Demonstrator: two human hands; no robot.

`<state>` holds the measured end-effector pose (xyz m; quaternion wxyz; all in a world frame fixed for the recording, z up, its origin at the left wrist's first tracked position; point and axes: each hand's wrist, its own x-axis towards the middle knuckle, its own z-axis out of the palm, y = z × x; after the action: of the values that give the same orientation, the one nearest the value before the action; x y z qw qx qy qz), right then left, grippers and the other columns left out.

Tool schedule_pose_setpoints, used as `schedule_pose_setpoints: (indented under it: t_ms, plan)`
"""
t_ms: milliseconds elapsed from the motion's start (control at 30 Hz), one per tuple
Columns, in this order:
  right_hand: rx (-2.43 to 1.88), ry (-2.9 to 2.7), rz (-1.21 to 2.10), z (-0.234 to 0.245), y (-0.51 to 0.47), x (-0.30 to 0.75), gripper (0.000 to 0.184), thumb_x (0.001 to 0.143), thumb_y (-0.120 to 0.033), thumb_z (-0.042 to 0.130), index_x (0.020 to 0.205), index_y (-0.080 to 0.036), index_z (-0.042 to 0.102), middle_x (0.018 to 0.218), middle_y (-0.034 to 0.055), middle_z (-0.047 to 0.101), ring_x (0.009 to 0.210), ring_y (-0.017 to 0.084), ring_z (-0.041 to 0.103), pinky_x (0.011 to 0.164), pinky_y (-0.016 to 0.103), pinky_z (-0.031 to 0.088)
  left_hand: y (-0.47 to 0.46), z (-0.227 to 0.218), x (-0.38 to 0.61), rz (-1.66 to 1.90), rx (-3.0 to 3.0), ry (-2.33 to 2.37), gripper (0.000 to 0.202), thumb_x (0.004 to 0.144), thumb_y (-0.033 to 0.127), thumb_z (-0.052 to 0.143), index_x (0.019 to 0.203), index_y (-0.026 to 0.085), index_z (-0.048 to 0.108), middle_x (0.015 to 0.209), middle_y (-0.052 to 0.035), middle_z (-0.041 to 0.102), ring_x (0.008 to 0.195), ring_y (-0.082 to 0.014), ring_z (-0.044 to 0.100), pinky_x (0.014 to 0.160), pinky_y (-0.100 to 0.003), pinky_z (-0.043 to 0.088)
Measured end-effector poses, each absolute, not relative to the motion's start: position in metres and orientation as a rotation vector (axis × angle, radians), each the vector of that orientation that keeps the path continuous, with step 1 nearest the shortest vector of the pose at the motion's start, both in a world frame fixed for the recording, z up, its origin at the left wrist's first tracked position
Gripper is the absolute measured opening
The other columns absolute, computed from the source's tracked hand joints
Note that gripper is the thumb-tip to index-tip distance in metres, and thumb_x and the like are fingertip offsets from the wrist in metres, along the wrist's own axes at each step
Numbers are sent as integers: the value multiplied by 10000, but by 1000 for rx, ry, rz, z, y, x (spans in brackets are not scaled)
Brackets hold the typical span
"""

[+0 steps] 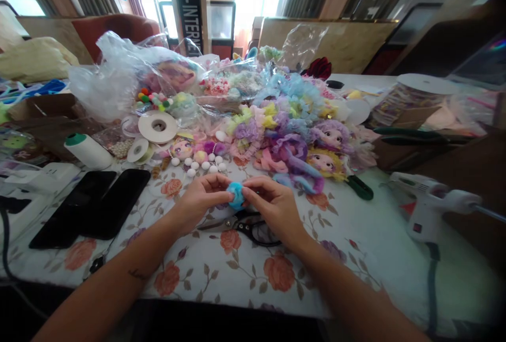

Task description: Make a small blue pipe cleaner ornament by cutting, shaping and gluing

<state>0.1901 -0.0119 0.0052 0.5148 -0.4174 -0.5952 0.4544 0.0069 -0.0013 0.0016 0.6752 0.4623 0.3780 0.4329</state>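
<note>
Both my hands meet over the flowered tablecloth (245, 268) near the table's front. My left hand (201, 199) and my right hand (272, 205) pinch a small blue fluffy pompom (237, 194) between their fingertips. Black-handled scissors (245, 224) lie on the cloth just below my hands. Behind them lie loose white beads (193, 165) and a pile of pastel fabric flowers and small doll heads (292, 136).
Two black phones (90, 205) lie at the left beside a white thread spool with a green top (87, 150) and ribbon reels (158, 127). A white glue gun (430, 205) rests at the right. Clear plastic bags of craft items (130, 73) crowd the back.
</note>
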Motion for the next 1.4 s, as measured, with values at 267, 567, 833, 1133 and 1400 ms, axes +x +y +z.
schedule_pose_setpoints:
  t_ms: [267,567,833,1133,1400]
  plan:
    - [-1035,-1429,1054,4,-12,190,180,789,-376,742,761,-201,712,714,16,671,584,152,647,564,277,570,-3,2,9,980,1070,864,188,718,221,794,895,168,756,815,-36,739,746,-146,659,745,-257,498]
    - [-1030,-1473,963,-1,-13,188,116,805,-312,731,765,-203,724,776,25,672,656,153,650,596,268,556,-5,2,11,1020,1072,938,175,686,225,814,837,167,747,797,-27,741,694,-131,653,689,-243,509]
    - [-1041,-1479,999,-2,-15,186,128,823,-323,714,766,-208,715,756,20,670,621,145,649,596,265,567,-6,3,12,1020,1136,999,162,699,231,781,832,152,733,765,-34,723,669,-135,639,669,-252,503]
    - [-1031,-1577,848,-6,-14,185,73,809,-269,708,756,-221,718,791,33,702,720,176,657,629,283,551,-5,2,13,1038,1086,1006,153,643,193,779,780,151,726,715,-22,704,646,-135,625,653,-258,492]
    - [-1029,-1617,817,-5,-15,185,67,810,-248,696,750,-224,714,788,35,700,739,182,656,628,283,548,-3,-7,9,1006,1019,941,154,667,169,782,814,158,736,735,-21,720,669,-126,640,663,-240,485]
